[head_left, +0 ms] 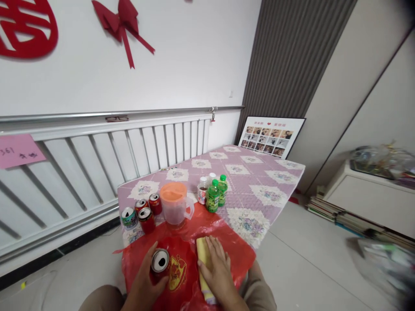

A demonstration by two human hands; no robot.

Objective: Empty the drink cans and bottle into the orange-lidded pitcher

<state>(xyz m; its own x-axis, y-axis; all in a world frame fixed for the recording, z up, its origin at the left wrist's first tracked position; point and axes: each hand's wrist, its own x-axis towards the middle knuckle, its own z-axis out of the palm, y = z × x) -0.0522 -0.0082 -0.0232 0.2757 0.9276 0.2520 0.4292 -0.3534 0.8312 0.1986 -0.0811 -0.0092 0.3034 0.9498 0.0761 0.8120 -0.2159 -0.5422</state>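
Note:
My left hand (145, 276) is wrapped round a red drink can (160, 261), whose top shows an opened mouth. The can is at the left part of a red tray (184, 287) with a scalloped rim and a yellow printed emblem. On the right, my right hand (218, 268) lies flat over a folded yellow cloth (202, 250), its fingers stretched forward and its thumb across the cloth. The cloth lies over the tray's right side. A red plastic sheet (238, 246) spreads beneath them.
Beyond the tray stands a clear jug (175, 211) with an orange lid. To its left are several cans (147, 221); to its right, green bottles (212, 198) and a pink-labelled bottle (202, 192). A patterned cloth covers the table (249, 220), near a white radiator (129, 151).

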